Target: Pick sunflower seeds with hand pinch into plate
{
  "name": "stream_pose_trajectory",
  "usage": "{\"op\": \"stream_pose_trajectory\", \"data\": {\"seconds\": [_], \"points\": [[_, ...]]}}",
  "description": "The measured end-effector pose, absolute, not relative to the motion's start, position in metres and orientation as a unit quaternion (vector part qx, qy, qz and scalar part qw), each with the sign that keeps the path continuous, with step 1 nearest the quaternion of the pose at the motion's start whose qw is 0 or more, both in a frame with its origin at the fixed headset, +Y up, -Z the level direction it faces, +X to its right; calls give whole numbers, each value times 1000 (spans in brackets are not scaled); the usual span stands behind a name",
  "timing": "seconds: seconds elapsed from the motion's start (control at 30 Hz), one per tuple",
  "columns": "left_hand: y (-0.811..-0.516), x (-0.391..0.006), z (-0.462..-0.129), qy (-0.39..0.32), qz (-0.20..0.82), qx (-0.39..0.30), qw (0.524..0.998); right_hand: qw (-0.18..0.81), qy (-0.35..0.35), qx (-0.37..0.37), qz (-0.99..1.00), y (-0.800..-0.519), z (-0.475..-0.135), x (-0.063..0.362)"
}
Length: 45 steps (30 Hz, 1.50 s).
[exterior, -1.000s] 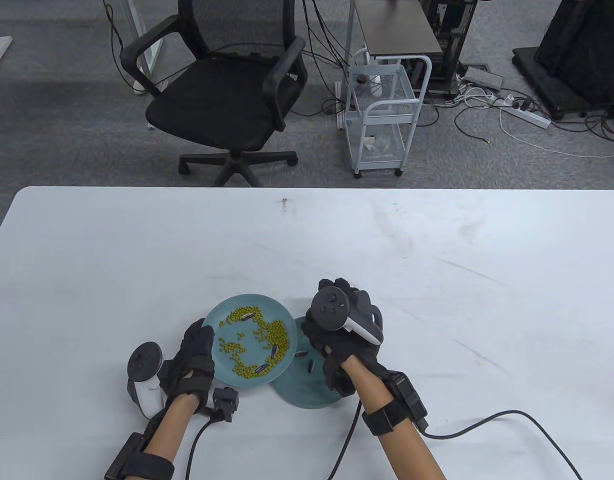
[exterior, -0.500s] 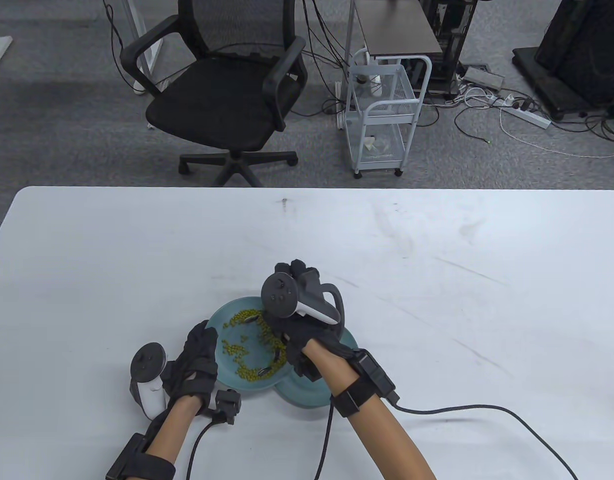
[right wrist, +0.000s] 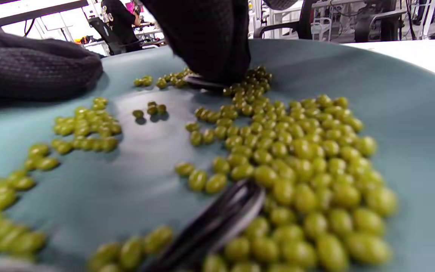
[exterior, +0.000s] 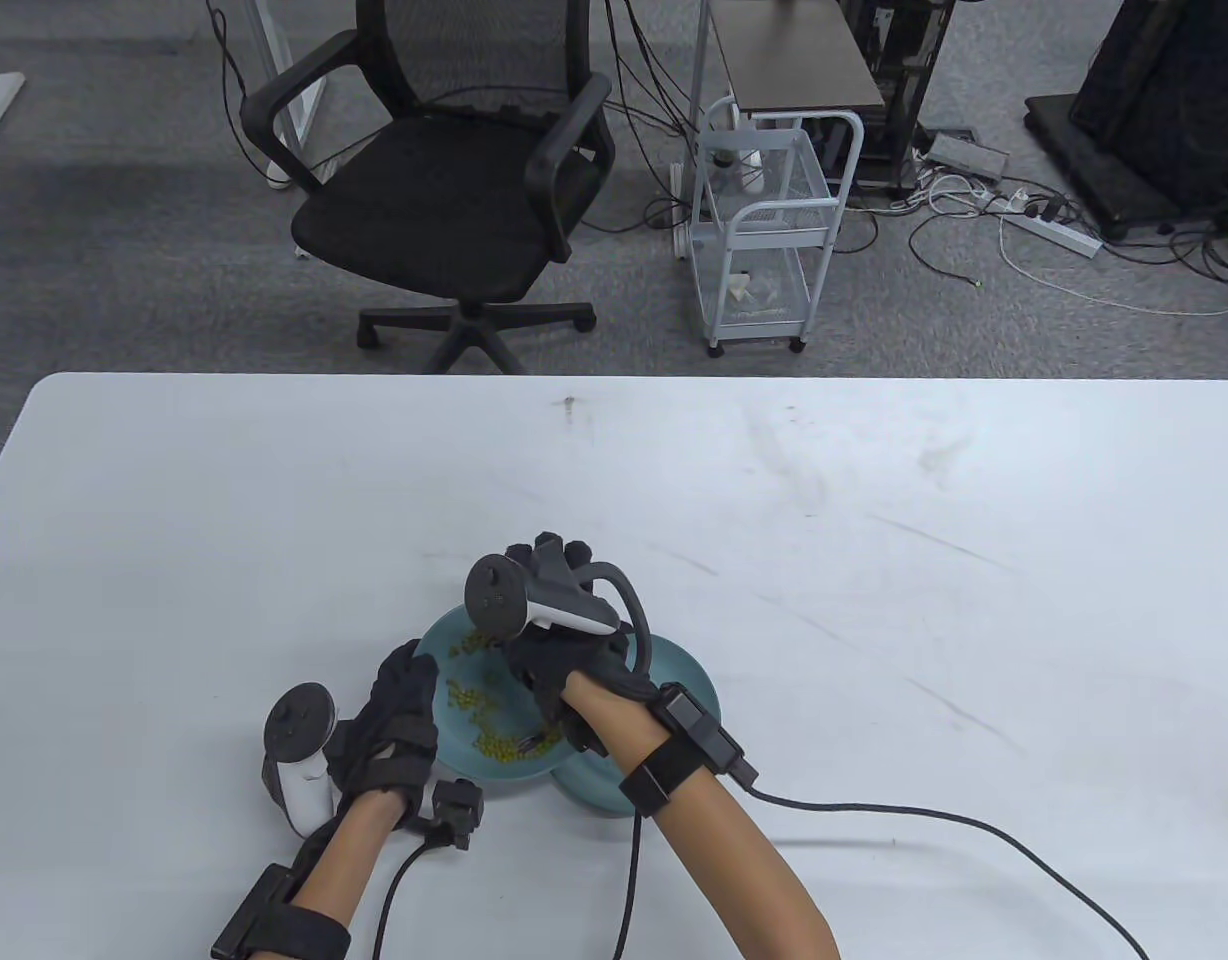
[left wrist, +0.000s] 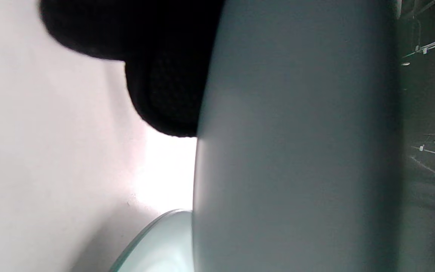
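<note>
Beyond the right grip, the white desk runs wide and scuffed to its far edge; past that lie grey carpet, a black office chair, a white wire trolley and loose cables on the floor.

Directly under this grip sits a teal plate scattered with small green beans. Among them lie dark striped sunflower seeds: one long seed in the foreground of the right wrist view, blurred, and another at the tips of the right hand's fingers, which press down onto it among the beans. Whether the fingertips have closed around that seed cannot be told, since the glove hides the contact. In the table view a further seed lies near the plate's near rim, on the wrist side of the right grip.

A second teal plate lies partly beneath the first, on the right grip's outer side; its contents are hidden by the forearm.

The left grip holds the bean plate at its left rim, thumb lying over the edge; the left wrist view shows a dark gloved finger against the plate's underside. A black cable trails from the right wrist across the desk.
</note>
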<state>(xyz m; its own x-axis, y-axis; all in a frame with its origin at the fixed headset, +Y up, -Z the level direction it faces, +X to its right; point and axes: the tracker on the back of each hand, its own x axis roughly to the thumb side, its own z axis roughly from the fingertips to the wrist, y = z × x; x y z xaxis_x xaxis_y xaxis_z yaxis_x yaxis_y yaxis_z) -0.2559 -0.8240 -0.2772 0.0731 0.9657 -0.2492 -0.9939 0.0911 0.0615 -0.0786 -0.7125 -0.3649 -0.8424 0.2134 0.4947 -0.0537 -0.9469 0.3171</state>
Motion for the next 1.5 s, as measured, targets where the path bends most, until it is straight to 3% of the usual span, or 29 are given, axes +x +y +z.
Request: {"op": "stream_pose_trajectory", "data": {"seconds": [0.47, 1.1, 1.5], "points": [[-823, -252, -276, 110, 670, -59, 732, 29, 100, 288, 952, -716, -361, -98], [-822, -252, -277, 110, 668, -66, 733, 61, 105, 280, 952, -710, -363, -90], [-820, -256, -276, 123, 666, -54, 733, 108, 78, 237, 963, -680, -355, -30]]}}
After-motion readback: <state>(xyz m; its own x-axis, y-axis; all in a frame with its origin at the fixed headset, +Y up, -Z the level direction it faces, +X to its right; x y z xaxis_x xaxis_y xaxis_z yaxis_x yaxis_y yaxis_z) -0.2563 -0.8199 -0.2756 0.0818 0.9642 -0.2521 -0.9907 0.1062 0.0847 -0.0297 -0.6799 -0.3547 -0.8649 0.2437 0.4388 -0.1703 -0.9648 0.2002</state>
